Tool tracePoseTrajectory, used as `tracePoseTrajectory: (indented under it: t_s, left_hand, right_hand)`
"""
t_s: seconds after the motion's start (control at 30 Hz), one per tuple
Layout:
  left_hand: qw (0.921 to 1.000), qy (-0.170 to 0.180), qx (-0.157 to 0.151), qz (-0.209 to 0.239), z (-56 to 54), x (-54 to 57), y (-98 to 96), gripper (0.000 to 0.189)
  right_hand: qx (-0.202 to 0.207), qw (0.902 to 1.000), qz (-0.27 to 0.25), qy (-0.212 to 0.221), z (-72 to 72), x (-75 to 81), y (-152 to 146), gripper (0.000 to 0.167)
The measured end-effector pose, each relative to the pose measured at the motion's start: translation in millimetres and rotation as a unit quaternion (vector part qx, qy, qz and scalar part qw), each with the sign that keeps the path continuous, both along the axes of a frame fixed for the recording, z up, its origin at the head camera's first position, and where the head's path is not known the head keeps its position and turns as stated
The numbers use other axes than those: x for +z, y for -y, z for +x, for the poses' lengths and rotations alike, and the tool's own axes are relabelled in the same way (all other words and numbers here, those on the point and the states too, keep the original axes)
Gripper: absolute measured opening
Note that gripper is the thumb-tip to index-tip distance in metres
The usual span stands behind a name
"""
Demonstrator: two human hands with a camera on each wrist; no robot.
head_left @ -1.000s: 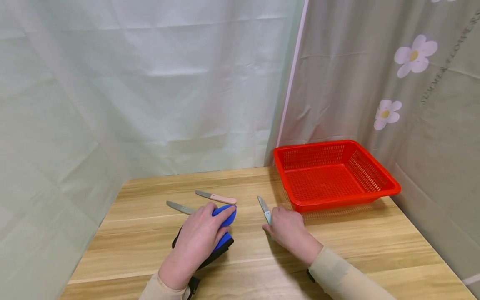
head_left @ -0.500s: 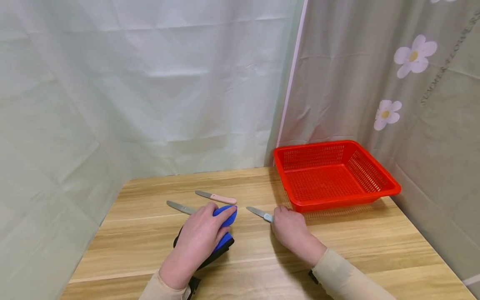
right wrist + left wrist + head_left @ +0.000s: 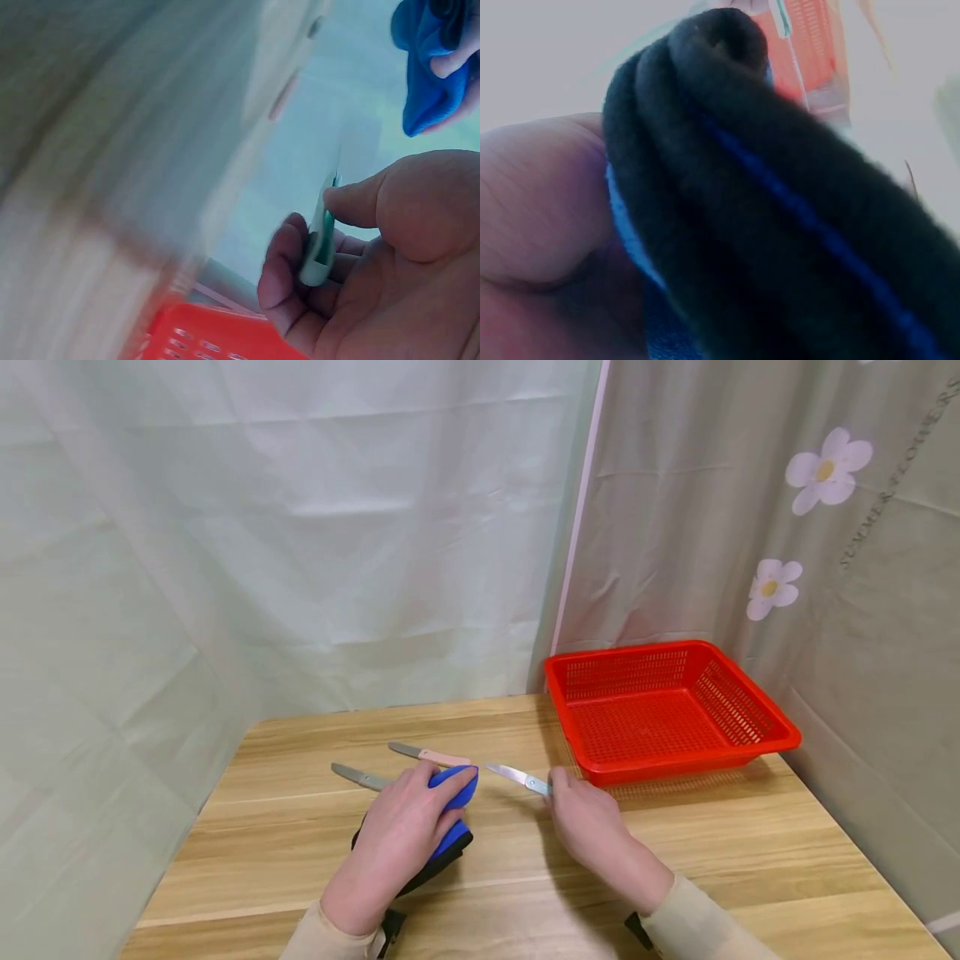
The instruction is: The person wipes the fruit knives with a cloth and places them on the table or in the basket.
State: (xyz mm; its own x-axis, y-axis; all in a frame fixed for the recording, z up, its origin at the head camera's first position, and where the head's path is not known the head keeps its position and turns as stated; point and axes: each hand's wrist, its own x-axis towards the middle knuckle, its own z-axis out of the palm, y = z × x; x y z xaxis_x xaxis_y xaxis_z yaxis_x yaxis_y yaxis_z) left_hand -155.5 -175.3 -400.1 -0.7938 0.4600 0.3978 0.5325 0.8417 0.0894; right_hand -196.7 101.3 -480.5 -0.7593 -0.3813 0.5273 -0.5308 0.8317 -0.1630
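Observation:
My left hand [image 3: 397, 827] grips a folded blue cloth [image 3: 452, 839] with black edging, whose bunched layers fill the left wrist view. In my right hand [image 3: 596, 822] is a small folding knife [image 3: 516, 775] with a pale blue handle, its blade out and pointing left towards the cloth. The right wrist view shows the thumb pressing the knife handle [image 3: 321, 247] against curled fingers. Beyond the left hand lies a knife with a pink handle [image 3: 444, 758]. A grey knife [image 3: 357, 775] lies beside it, its near end hidden behind the left hand.
A red plastic basket [image 3: 693, 763] with slotted walls stands at the back right of the wooden table [image 3: 247, 827], just beyond the right hand. Pale curtains [image 3: 360, 543] hang behind and along both sides.
The knife in my right hand has swung from pointing away to pointing left, and its blade has tilted to catch the light. The right hand has shifted slightly right; the left barely moves.

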Motion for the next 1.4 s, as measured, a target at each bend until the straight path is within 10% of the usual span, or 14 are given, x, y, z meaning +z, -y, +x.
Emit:
tracePoseTrajectory:
  t_s: [0.53, 0.87, 1.4]
  left_hand:
    - [0.9976, -0.028, -0.005, 0.063, -3.8, 18.0, -17.4, 0.057]
    - [0.9978, -0.05, -0.011, 0.042, -0.8, 28.5, -31.0, 0.056]
    - [0.998, -0.052, -0.035, 0.008, 1.6, 25.3, -38.8, 0.056]
  right_hand:
    - [0.021, 0.9988, -0.044, 0.001, 18.9, 46.9, 5, 0.029]
    - [0.006, 0.9977, -0.055, -0.04, 22.9, 64.6, 6, 0.031]
    - [-0.004, 0.9989, -0.046, 0.007, 30.4, 76.5, 6, 0.027]
